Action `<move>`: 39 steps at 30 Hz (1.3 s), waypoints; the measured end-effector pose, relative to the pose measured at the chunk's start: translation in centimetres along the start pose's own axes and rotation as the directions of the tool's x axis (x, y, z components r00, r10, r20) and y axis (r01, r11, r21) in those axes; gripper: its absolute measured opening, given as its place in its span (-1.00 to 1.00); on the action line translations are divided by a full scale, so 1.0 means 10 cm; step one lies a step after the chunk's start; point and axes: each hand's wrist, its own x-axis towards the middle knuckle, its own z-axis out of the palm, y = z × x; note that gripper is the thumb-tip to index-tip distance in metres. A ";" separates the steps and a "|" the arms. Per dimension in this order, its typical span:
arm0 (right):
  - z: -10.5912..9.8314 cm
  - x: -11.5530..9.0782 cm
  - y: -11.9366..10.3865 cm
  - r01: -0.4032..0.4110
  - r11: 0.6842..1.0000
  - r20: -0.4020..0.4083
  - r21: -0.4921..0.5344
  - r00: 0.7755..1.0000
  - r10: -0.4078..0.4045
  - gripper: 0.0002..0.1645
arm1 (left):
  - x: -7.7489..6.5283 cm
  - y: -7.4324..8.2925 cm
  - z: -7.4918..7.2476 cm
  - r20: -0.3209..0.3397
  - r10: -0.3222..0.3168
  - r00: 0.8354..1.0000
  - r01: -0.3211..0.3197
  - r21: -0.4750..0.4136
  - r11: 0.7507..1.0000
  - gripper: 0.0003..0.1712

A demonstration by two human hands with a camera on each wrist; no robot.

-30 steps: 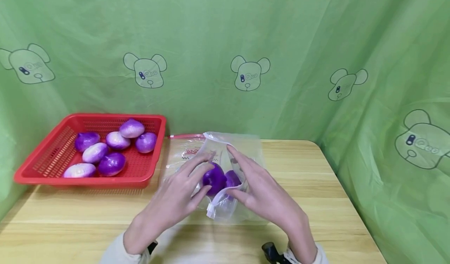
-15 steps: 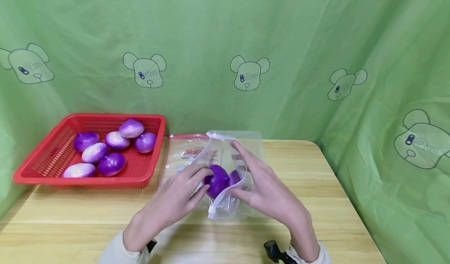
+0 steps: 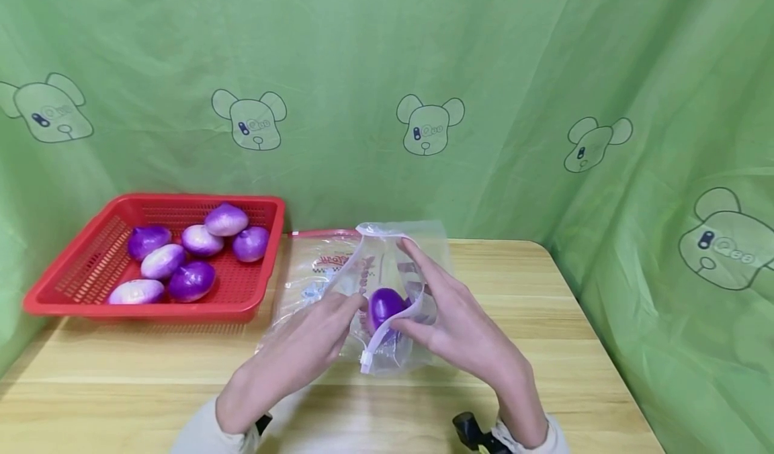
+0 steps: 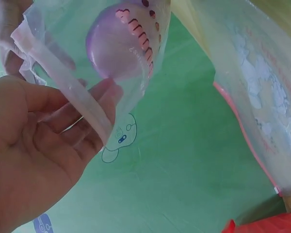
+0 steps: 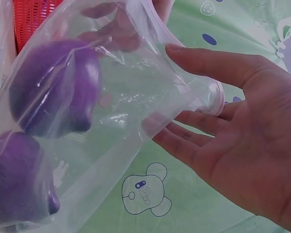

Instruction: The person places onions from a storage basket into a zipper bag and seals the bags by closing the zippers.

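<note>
A clear zip bag point(image 3: 428, 239) stands with its mouth spread on the wooden table, its white slider point(image 3: 365, 361) toward me. Inside is a purple onion point(image 3: 385, 306); the right wrist view shows an upper onion point(image 5: 48, 87) and a lower onion point(image 5: 17, 182) through the plastic. My left hand point(image 3: 305, 336) reaches into the mouth from the left; its fingertips appear close to the onion point(image 4: 111, 46) in the left wrist view, contact unclear. My right hand point(image 3: 465, 326) holds the mouth wide with extended thumb and fingers point(image 5: 169, 141), the fingers partly inside.
A red basket point(image 3: 275, 259) holding several onions point(image 3: 192, 281) sits at the left. Another clear bag point(image 3: 308, 273) with a red zip lies flat left of the working bag. A green curtain point(image 3: 338, 172) hangs behind the table point(image 3: 544, 346).
The left hand's onion has slipped deeper into the bag and to the right, leaving the fingers. The left hand has turned knuckles up; the right hand has shifted slightly right, still spreading the mouth.
</note>
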 end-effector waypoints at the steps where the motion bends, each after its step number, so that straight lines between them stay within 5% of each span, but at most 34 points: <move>1: 0.00 0.00 0.00 -0.002 1.000 -0.001 0.001 1.000 0.002 0.32 | 0.00 0.00 0.00 0.013 0.002 1.000 -0.002 -0.013 1.000 -0.64; 5: 0.01 0.00 0.00 -0.010 1.000 -0.002 -0.002 1.000 0.010 0.33 | 0.01 0.01 0.02 0.018 0.031 0.999 -0.031 -0.049 0.998 -0.62; 23: -0.01 0.01 0.04 -0.068 0.996 0.016 -0.056 0.998 0.069 0.34 | -0.01 -0.10 -0.13 -0.214 0.092 0.972 -0.098 -0.017 0.995 -0.76; 39: -0.03 0.01 0.10 -0.068 0.992 0.008 -0.104 0.998 0.069 0.21 | -0.05 -0.34 -0.32 -0.267 0.021 0.963 -0.032 -0.038 0.999 -0.74</move>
